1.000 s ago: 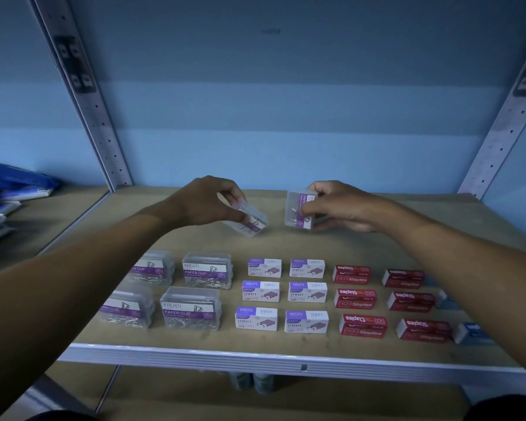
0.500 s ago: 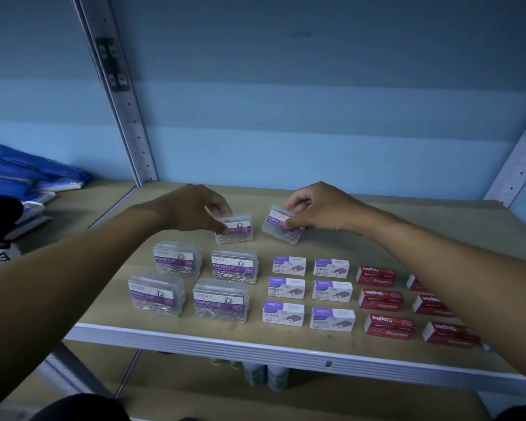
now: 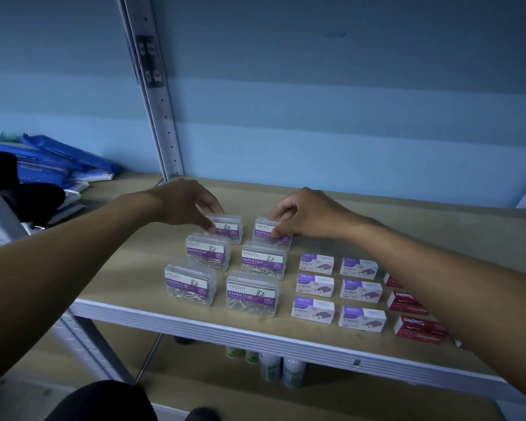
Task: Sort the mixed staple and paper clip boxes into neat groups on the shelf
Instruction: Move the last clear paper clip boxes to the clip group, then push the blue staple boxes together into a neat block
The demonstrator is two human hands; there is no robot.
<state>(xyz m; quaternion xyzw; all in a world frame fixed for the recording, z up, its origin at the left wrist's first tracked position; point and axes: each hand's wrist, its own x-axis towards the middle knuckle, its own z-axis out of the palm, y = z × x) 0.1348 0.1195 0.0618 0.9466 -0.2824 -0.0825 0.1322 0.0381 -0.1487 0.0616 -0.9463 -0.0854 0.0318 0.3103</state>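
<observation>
Head view: hands (image 3: 189, 205) (image 3: 308, 214) hold back-row clip boxes (image 3: 230, 227) (image 3: 271, 233), shelf (image 3: 422, 226) bare behind.

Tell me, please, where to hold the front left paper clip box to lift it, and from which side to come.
Grip the front left paper clip box across its two short ends, coming from above. It lies flat with the label up, another box stands close on its right, and one behind, so the top is probably the easiest approach.
</observation>
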